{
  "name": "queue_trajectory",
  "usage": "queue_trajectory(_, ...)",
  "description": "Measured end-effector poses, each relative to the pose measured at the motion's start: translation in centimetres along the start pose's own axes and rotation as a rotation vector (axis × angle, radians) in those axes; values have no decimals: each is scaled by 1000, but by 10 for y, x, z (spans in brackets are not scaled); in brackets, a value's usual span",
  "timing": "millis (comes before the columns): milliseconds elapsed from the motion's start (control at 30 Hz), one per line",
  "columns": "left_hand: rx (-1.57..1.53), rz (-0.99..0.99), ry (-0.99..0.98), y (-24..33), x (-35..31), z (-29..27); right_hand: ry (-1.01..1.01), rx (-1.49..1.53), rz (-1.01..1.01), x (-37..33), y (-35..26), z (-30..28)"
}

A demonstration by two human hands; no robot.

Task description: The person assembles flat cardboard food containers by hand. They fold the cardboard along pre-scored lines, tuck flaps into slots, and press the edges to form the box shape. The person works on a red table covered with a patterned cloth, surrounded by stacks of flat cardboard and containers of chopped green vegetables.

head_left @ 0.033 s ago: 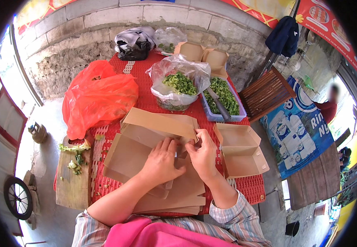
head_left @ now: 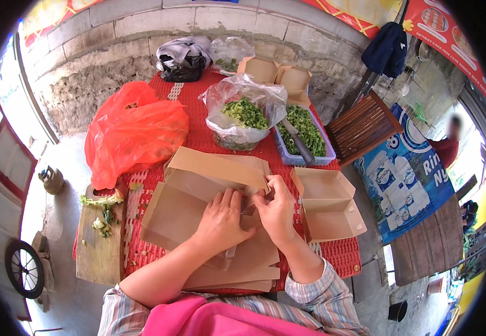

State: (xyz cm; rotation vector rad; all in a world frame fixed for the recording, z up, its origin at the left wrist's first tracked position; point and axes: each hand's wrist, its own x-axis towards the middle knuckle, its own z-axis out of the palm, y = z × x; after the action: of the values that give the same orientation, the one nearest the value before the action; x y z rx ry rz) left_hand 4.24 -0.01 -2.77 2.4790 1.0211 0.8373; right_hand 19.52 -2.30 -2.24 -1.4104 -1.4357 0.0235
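Observation:
A brown cardboard takeaway box [head_left: 176, 213], partly folded, lies in front of me with its far side raised. Inside it rests my left hand [head_left: 219, 219], fingers stretched toward the far right corner and thumb spread away. My right hand [head_left: 275, 210] pinches that same corner, thumb and fingers closed on the cardboard. Some folds there are hidden by my fingers. Beneath the box, flat cardboard blanks [head_left: 234, 277] lie stacked at the near table edge. To the right of my right hand stands a folded box [head_left: 332, 221] with its lid up.
The red woven table [head_left: 195, 103] also holds a red plastic bag [head_left: 133, 131], a cutting board [head_left: 100, 255] with vegetable scraps, a clear bag of chopped greens [head_left: 246, 115], and a tub of greens [head_left: 304, 131] with a knife [head_left: 299, 143] across it. Folded boxes [head_left: 294, 81] stand behind.
My left hand has shifted very slightly on the box. The right hand keeps its pinch at the corner.

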Motion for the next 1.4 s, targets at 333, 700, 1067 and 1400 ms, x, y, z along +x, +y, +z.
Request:
queue_trajectory(333,24,-40,27,-8,3,28,-90,52,8,-9,-5,23)
queue_trajectory(700,14,-202,-57,5,4,13,-203,129,318,1,24,17)
queue_trajectory(1067,-62,0,273,0,3,4,-119,450,333,13,5,-3)
queue_trajectory(1400,-836,-458,152,-19,12,-1,-124,-26,-83,2,-2,2)
